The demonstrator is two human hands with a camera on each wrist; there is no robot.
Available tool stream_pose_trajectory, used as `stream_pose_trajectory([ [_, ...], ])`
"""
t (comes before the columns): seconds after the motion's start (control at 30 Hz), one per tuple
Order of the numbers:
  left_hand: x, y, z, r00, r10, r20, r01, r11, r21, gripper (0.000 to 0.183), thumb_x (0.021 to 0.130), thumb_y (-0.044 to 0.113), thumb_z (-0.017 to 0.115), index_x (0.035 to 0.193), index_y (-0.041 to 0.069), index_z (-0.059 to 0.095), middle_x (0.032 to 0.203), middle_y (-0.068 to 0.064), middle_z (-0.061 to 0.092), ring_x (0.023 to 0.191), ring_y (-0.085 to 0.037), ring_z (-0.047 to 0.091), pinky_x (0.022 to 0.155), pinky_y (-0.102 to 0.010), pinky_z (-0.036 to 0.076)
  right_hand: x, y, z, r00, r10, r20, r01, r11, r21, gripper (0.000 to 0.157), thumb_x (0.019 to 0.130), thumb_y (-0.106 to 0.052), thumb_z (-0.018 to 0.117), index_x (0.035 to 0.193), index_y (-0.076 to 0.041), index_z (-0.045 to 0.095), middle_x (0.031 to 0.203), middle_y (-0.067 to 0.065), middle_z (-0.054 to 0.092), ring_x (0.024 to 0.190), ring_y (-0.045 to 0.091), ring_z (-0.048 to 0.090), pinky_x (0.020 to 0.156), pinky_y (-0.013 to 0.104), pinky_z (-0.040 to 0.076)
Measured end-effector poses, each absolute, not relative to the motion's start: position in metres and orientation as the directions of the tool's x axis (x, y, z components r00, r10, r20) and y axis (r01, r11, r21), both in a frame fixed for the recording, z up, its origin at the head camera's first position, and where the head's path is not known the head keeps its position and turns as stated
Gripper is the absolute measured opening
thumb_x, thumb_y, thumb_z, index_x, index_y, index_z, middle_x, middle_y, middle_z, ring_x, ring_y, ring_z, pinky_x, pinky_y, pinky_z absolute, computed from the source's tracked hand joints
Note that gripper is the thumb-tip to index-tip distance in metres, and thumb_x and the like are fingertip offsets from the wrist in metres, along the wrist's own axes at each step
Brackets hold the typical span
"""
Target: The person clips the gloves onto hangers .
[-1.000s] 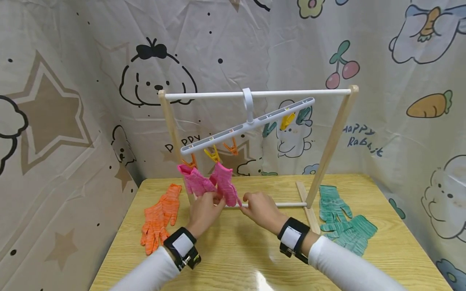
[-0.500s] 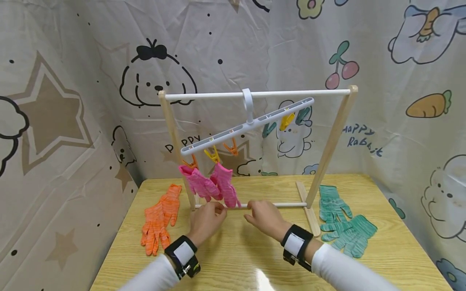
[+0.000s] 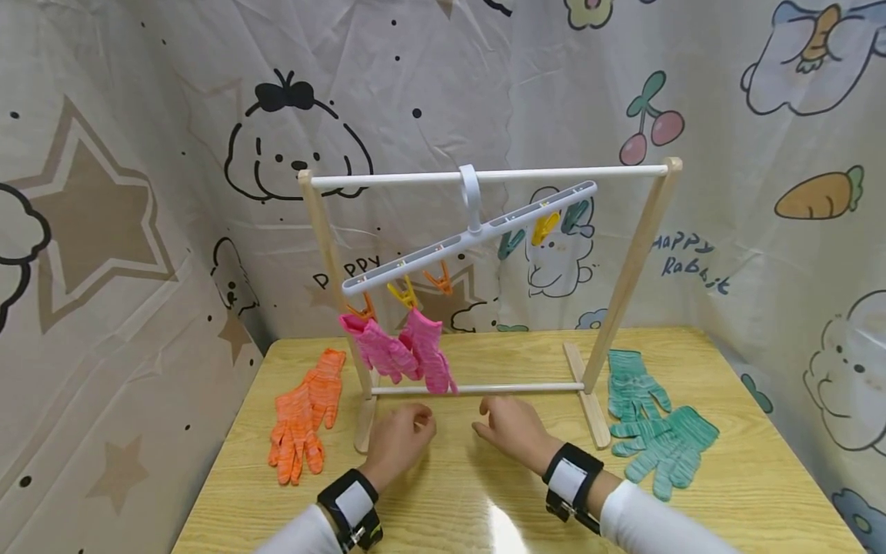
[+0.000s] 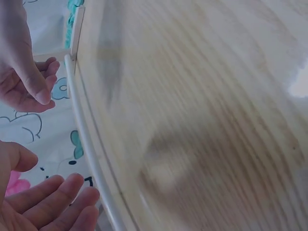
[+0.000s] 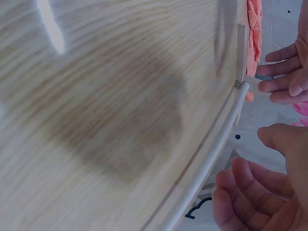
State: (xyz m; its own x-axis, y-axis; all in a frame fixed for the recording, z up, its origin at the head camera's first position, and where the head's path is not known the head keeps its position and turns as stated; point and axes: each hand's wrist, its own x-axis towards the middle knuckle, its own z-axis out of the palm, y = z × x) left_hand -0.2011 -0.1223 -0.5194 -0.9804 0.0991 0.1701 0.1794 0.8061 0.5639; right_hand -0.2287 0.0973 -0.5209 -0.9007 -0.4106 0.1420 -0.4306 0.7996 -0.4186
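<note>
A pair of pink gloves (image 3: 431, 350) hangs from the lower left end of a tilted grey hanger (image 3: 443, 248), held by an orange clip (image 3: 361, 309) and a yellow clip (image 3: 404, 292). My left hand (image 3: 399, 440) is below and in front of the gloves, fingers loosely bent, holding nothing. To its right, my right hand (image 3: 515, 428) is likewise loosely curled with nothing in it. Both wrist views show relaxed fingers, thumbs apart from them, in the left hand (image 4: 50, 204) and the right hand (image 5: 255, 192).
The hanger hooks over the white top bar (image 3: 388, 179) of a wooden-legged rack (image 3: 633, 277). Orange gloves (image 3: 298, 423) lie left on the table (image 3: 457, 500), green gloves (image 3: 664, 442) right. Another orange clip (image 3: 439, 278), a yellow clip (image 3: 544, 228) and teal clips (image 3: 511, 245) hang unused.
My hands have come off the pink gloves and drawn back toward me, lower over the table. The gloves hang freely from the clips.
</note>
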Motion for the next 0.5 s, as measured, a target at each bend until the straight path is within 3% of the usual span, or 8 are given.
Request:
stream_pose_trajectory([
  [0.5, -0.190, -0.121, -0.531, -0.978, 0.127, 0.165, 0.196, 0.831, 0.520, 0.020, 0.087, 0.021, 0.068, 0.102, 0.011, 0.076, 0.092, 0.000, 0.078, 0.079, -0.016, 0.073, 0.058, -0.029, 0.050, -0.219, 0.103, -0.530, -0.906, -0.406, 0.117, -0.414, 0.800, -0.433, 0.023, 0.091, -0.026, 0.074, 0.097, -0.003, 0.072, 0.060, -0.005, 0.055, 0.050, 0.004, 0.045, 0.046, 0.022, 0.037],
])
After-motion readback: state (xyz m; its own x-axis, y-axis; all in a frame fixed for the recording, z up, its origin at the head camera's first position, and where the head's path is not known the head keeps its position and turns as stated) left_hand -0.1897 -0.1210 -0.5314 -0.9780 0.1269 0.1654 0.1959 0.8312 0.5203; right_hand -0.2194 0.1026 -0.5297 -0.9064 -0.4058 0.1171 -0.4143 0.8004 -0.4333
